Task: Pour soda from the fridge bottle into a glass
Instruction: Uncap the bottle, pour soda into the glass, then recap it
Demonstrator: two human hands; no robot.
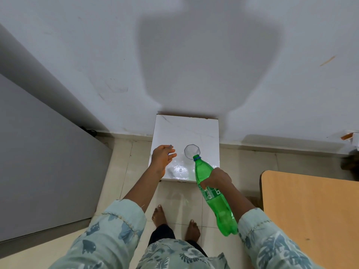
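Nearest the camera are two pale green printed sleeves, and between them two bare feet stand on the tiled floor. The right hand is wrapped around the middle of a green bottle, fingers curled tight against the plastic just above the label, thumb hidden behind it. The bottle is tilted, base low toward the person, and its uncapped mouth with a blue ring rests at or just over the near rim of the glass; whether they touch cannot be told. The glass is clear, stands upright on a white slab, and looks empty or nearly so. The left hand hovers over the slab's left edge, beside the glass but apart from it, palm turned inward, fingers loosely extended and slightly spread; a small dark thing by the thumb tip may be the cap, too small to tell. A wooden table sits at right, a grey cabinet at left. Beyond is a white wall carrying the person's shadow.
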